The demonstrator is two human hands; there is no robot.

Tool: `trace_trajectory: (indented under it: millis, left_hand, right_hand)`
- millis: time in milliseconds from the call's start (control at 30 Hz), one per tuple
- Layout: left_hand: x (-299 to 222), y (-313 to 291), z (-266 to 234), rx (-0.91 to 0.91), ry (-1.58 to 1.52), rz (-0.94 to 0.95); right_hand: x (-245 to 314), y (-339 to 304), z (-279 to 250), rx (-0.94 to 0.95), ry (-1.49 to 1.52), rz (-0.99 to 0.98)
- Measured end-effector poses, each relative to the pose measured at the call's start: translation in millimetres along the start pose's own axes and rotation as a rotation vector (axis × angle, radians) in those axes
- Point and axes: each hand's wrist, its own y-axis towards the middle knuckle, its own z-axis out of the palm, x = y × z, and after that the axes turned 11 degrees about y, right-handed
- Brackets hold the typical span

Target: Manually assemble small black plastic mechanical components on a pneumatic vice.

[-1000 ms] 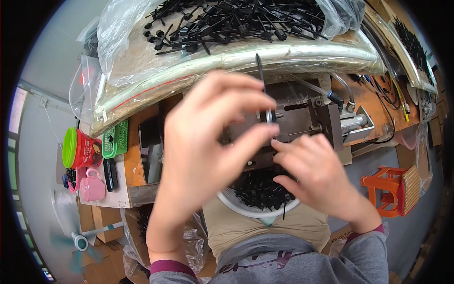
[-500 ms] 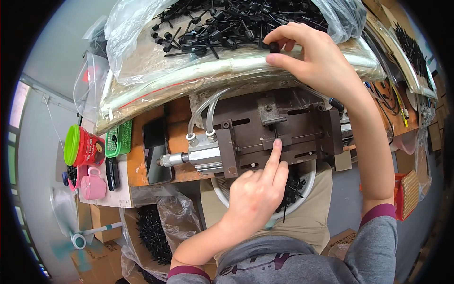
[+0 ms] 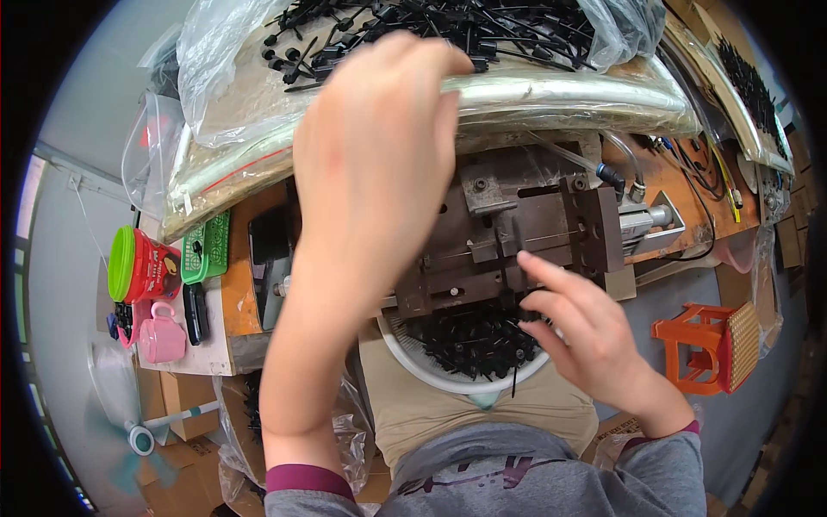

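Note:
My left hand is raised across the machine to the front of the pile of black stemmed plastic parts. It is blurred; thumb and forefinger stand apart with nothing visible between them, and the other fingers are hidden. My right hand is low, at the front right of the dark metal fixture, its fingers apart. Just left of its fingertips is a blurred dark rod-like piece on the fixture. Under the fixture's front edge, a white basket full of black parts sits at my lap.
A plastic-wrapped tray edge borders the pile. Left are a dark phone, a green basket, a red tub and a pink mug. A fan stands lower left, an orange stool right. Air hoses run behind the fixture.
My left hand has moved from the fixture up to the pile. My right hand has come down from the pile, where it pinched a black part, to the fixture's front; that part is no longer in its fingers.

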Motion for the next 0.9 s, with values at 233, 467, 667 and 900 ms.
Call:
trace_trajectory:
  millis: [233,467,667,900]
  left_hand:
    - [26,44,49,0.207,0.223,-0.046]
    - [21,23,17,0.221,-0.269,-0.119]
    - [-7,-36,-41,0.310,-0.520,-0.269]
    - [-65,-109,-47,0.366,-0.363,-0.124]
  right_hand:
    - [-1,11,21,0.104,-0.236,0.012]
    - [1,20,4,0.182,-0.230,0.049]
    - [-27,96,-25,-0.231,0.032,-0.056]
    - [-117,214,-60,-0.175,-0.733,-0.338]
